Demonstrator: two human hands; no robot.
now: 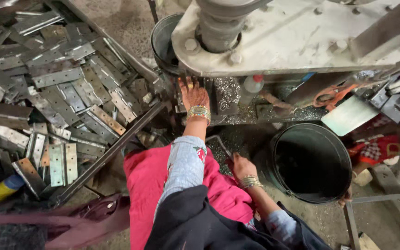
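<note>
The left hand [193,94] reaches forward on a nearly straight arm, palm down, fingers spread and extended, bangles at the wrist. The right hand [240,165] sits low and close in, elbow bent, fingers curled downward.

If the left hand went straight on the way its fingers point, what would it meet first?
The left hand points up the picture, under the press table. It would probably meet the machine's dark base block at its fingertips first, though depth there is unclear.

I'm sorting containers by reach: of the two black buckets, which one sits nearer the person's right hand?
The large black bucket on the floor, just right of the right hand. The other bucket sits farther up, partly hidden behind the machine.
</note>
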